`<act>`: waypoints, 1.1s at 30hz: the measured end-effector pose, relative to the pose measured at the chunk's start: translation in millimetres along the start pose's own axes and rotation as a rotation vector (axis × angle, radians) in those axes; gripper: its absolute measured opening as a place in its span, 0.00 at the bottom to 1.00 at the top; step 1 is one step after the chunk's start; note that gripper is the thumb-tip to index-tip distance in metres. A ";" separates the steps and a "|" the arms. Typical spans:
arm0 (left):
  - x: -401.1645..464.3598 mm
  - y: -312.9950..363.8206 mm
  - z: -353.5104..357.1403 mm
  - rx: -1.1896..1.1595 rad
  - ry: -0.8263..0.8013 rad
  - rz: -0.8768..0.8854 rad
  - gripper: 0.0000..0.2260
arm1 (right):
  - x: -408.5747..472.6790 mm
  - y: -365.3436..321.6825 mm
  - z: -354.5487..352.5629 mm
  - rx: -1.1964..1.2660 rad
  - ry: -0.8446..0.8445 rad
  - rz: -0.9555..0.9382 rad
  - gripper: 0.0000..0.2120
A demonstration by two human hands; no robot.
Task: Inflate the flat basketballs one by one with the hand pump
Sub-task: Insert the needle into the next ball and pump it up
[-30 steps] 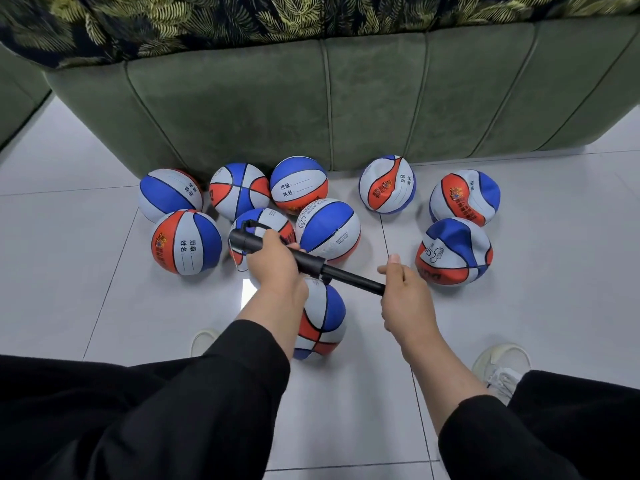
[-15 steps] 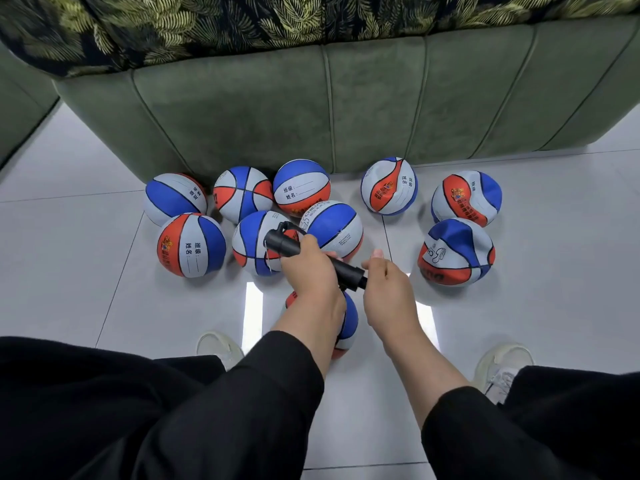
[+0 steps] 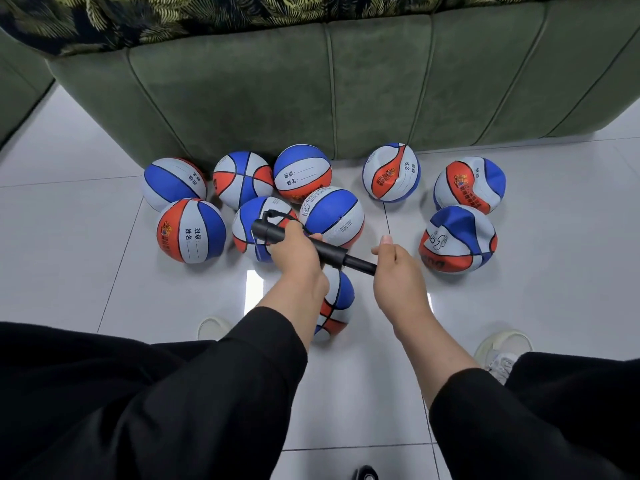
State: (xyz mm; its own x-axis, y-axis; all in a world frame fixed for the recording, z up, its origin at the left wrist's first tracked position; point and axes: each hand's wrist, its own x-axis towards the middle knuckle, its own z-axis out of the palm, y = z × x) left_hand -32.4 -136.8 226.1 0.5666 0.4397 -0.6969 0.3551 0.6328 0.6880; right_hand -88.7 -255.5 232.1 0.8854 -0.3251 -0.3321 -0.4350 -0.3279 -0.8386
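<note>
**Two hands on the pump**

The left hand (image 3: 294, 254) wraps its fingers round the fat black barrel of the hand pump (image 3: 311, 245). The right hand (image 3: 398, 268) curls round the thin rod end. The pump lies slanted, high on the left, low on the right, above a basketball (image 3: 336, 306) on the floor (image 3: 69, 271).

One head-worn wide-angle view, looking forward and down. Near: forearms and knees fill the bottom. Farther: tiled floor (image 3: 519, 306), green sofa (image 3: 311, 98) front on.
</note>
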 end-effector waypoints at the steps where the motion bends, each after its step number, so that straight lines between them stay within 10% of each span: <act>1: -2.3 -3.2 2.5 0.011 0.000 0.010 0.12 | -0.4 -1.4 3.2 0.008 -0.001 -0.007 0.25; 21: 7.9 15.2 -4.0 0.003 0.099 0.082 0.01 | 1.0 16.1 -2.5 0.075 0.027 0.068 0.23; 33: -17.7 -17.8 2.1 0.025 0.028 0.075 0.15 | -8.3 0.2 15.4 -0.001 -0.051 -0.002 0.24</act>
State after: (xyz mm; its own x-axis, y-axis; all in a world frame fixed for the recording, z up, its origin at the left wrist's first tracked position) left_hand -47.2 -157.1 226.7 0.5715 0.5034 -0.6481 0.3308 0.5814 0.7433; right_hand -93.6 -239.2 228.0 0.8937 -0.2785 -0.3517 -0.4329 -0.3294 -0.8391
